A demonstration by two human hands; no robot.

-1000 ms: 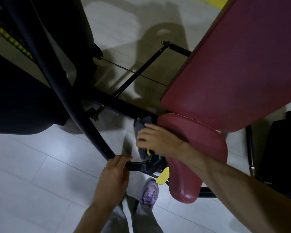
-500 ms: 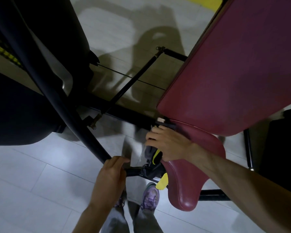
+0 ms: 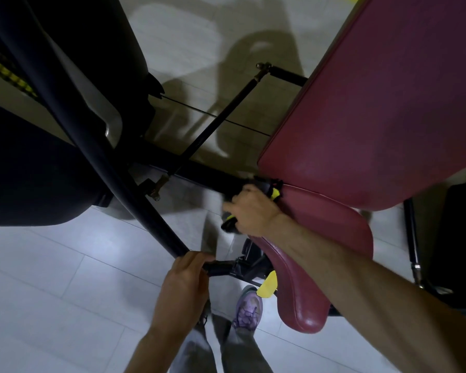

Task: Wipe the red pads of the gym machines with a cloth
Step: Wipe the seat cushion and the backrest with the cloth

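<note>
The left hand [image 3: 182,284] is curling round the lower end of the black frame bar [image 3: 148,211], while the right hand [image 3: 253,211] is bunching a dark, yellow-edged cloth [image 3: 270,187] in its fingers against the rear of the red seat pad [image 3: 323,270], just beneath the red back pad [image 3: 374,117]. The cloth is looking soft and light, so wadding it under the palm is probably suiting the firm, slick vinyl.

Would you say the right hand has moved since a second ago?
Yes: the right hand, gripping the cloth, slid up the red seat pad's edge toward the red back pad.
</note>
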